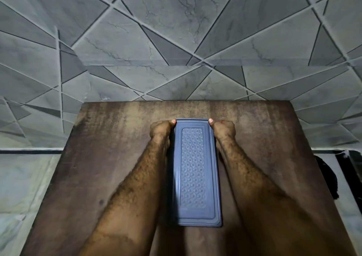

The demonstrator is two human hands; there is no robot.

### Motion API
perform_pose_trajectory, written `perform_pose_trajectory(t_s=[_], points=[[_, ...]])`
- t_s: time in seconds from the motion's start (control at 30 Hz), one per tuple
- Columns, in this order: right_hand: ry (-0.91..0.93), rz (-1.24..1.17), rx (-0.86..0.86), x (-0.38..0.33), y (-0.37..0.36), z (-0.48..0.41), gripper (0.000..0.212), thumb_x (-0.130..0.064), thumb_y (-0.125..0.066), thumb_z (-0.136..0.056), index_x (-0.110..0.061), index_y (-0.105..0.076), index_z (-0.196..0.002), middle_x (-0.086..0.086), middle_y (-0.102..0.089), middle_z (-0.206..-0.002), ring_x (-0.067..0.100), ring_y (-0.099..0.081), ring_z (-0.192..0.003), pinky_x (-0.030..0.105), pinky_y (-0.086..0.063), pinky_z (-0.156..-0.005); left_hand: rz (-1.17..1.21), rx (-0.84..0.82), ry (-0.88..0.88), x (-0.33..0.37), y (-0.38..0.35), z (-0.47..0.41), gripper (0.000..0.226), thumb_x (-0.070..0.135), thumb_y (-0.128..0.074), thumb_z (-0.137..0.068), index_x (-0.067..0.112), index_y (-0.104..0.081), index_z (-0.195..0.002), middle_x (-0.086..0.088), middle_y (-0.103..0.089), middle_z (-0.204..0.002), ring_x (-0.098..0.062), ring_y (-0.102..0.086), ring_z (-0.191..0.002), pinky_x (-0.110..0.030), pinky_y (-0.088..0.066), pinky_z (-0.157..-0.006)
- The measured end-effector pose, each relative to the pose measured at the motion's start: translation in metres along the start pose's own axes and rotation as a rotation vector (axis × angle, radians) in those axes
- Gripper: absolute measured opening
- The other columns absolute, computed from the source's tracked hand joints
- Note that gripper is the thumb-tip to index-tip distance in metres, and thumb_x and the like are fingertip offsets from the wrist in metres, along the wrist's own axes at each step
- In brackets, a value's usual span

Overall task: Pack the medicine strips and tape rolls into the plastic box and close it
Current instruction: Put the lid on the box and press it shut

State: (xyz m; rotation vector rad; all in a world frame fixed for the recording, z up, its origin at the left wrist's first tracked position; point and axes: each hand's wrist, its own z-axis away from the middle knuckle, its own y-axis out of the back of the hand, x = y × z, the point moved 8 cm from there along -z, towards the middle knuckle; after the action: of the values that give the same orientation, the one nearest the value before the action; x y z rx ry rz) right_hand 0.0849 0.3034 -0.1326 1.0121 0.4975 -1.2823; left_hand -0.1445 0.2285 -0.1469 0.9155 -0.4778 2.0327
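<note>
the lidded plastic box (pixel 193 172) lies lengthwise between left hand (pixel 161 129) and right hand (pixel 223 129), both clasping its far corners.

The plastic box (pixel 196 172) wears a matt blue-grey plastic lid, its centre panel embossed with a fine repeating pattern, the border around it smooth and stepped. The table (pixel 109 158) under it looks like dark brown wood, dull and streaky, worn paler toward its far edge. Beyond that edge the tiles (pixel 176 30) are grey and stone-like with marble veining, matt, cut by grooved lines.
</note>
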Motion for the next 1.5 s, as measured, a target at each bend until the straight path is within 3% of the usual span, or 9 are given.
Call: perform_pose_trajectory(t_s=[0.2,0.4,0.53,0.6,0.8,0.9,1.17,1.33,1.5], points=[[-0.098,-0.192,-0.166,0.041,0.01,0.027,0.013,-0.017,-0.074,-0.079,-0.014,-0.065,-0.07,0.004,-0.068,-0.072,0.016,-0.058,-0.062,0.028,-0.047,-0.061,-0.014,-0.082,0.018,-0.023,0.017,0.04,0.002,0.005,-0.068,-0.084,0.006,-0.069,-0.084,-0.003,-0.068,-0.057,-0.01,-0.063,-0.044,-0.018,-0.048,-0.041],[-0.08,-0.198,-0.122,0.076,0.019,0.044,0.018,-0.026,-0.075,-0.078,-0.015,-0.062,-0.071,0.005,-0.07,-0.073,0.021,-0.061,-0.066,0.032,-0.049,-0.063,-0.028,-0.048,0.024,-0.051,0.034,0.056,0.01,0.013,-0.074,-0.078,0.008,-0.068,-0.072,-0.012,-0.066,-0.064,-0.02,-0.058,-0.051,-0.022,-0.047,-0.05],[0.01,-0.008,-0.005,0.065,0.021,0.046,0.024,-0.032,-0.072,-0.077,-0.017,-0.059,-0.065,-0.003,-0.064,-0.065,0.018,-0.058,-0.063,0.03,-0.05,-0.068,-0.144,0.053,-0.031,-0.055,0.043,0.046,0.034,0.038,-0.077,-0.049,0.01,-0.072,-0.069,-0.019,-0.074,-0.076,-0.028,-0.066,-0.066,-0.048,-0.059,-0.066],[0.006,-0.023,-0.016,0.061,0.023,0.049,0.024,-0.027,-0.073,-0.079,-0.017,-0.058,-0.064,-0.002,-0.061,-0.062,0.015,-0.053,-0.057,0.026,-0.044,-0.063,-0.118,0.033,-0.03,-0.054,0.042,0.05,0.026,0.031,-0.078,-0.057,0.009,-0.074,-0.071,-0.023,-0.074,-0.082,-0.03,-0.067,-0.071,-0.053,-0.058,-0.073],[-0.062,-0.116,-0.208,0.075,0.036,0.08,0.01,-0.012,-0.071,-0.082,-0.013,-0.064,-0.075,-0.001,-0.065,-0.063,0.007,-0.057,-0.05,0.016,-0.044,-0.043,-0.111,-0.132,0.003,-0.066,0.046,0.093,0.019,0.009,-0.071,-0.082,-0.007,-0.067,-0.093,-0.015,-0.068,-0.072,-0.021,-0.062,-0.06,-0.022,-0.051,-0.052],[-0.091,-0.156,-0.238,0.104,0.045,0.108,0.01,-0.015,-0.07,-0.084,-0.013,-0.065,-0.076,-0.009,-0.064,-0.053,0.002,-0.055,-0.045,0.019,-0.044,-0.047,-0.115,-0.159,0.093,-0.092,0.059,0.113,0.02,0.013,-0.073,-0.082,-0.002,-0.068,-0.094,-0.021,-0.063,-0.083,-0.027,-0.056,-0.076,-0.028,-0.048,-0.06],[-0.007,0.065,0.0,0.111,0.052,0.106,0.019,-0.029,-0.075,-0.077,-0.019,-0.063,-0.067,0.002,-0.068,-0.071,0.021,-0.061,-0.068,0.036,-0.052,-0.074,-0.156,0.012,-0.013,-0.094,0.065,0.113,0.013,0.016,-0.074,-0.077,0.003,-0.072,-0.077,-0.023,-0.071,-0.076,-0.029,-0.061,-0.062,-0.042,-0.055,-0.064],[-0.108,-0.166,-0.228,0.107,0.052,0.127,0.007,-0.007,-0.069,-0.083,-0.012,-0.064,-0.084,0.002,-0.067,-0.072,0.014,-0.059,-0.064,0.024,-0.047,-0.057,-0.147,-0.157,0.024,-0.102,0.067,0.128,0.019,0.018,-0.079,-0.075,0.003,-0.071,-0.084,-0.027,-0.067,-0.084,-0.03,-0.06,-0.067,-0.036,-0.052,-0.063],[-0.282,-0.144,-0.4,0.151,0.069,0.173,0.018,-0.006,-0.07,-0.081,-0.014,-0.06,-0.092,0.002,-0.065,-0.078,0.014,-0.057,-0.069,0.028,-0.048,-0.066,-0.19,-0.292,0.222,-0.143,0.085,0.17,0.033,0.003,-0.078,-0.074,0.001,-0.06,-0.101,-0.016,-0.069,-0.085,-0.024,-0.066,-0.07,-0.032,-0.057,-0.055]])
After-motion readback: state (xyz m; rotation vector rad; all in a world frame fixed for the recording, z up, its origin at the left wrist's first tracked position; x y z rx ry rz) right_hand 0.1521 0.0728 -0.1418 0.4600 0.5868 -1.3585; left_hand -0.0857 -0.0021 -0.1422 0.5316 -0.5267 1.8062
